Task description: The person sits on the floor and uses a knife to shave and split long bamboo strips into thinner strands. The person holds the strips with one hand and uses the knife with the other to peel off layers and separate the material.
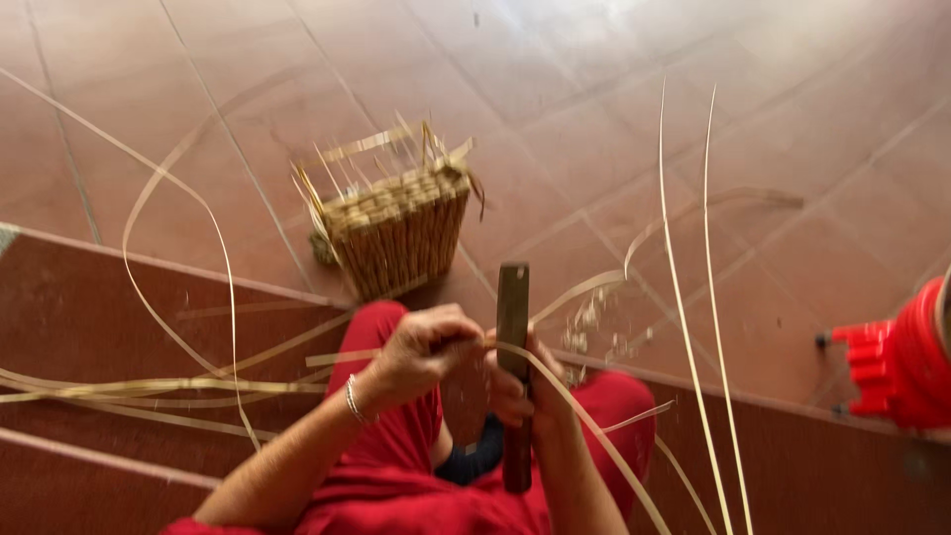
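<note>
Seen from the head camera, the person sits on a reddish-brown step (89, 297), knees in red cloth, working a long pale cane strip (584, 421). The left hand (421, 349) pinches one end of the strip, its fingers (458, 327) clamped together on it at about the middle of the view. The right hand (520, 391) is wrapped around the handle of a flat-bladed knife (512, 312), fingers closed on it; the blade stands upright and points far, and the strip crosses it just below the blade and curves away to the near right. A silver bangle (355, 401) sits on the left wrist.

Beyond the knees, on the red tiled floor (555, 119), stands a half-woven basket (396, 233) with loose stakes sticking up from its rim. A bundle of split strips (149, 388) lies across the step to the left, and one loops up in a high arc over the floor. Two thin strips (684, 327) rise nearly upright on the right, in front of the floor. Small pale shavings (594, 322) lie scattered just right of the knife. At the far right edge is a red plastic object (897, 367), blurred and cut off by the frame
</note>
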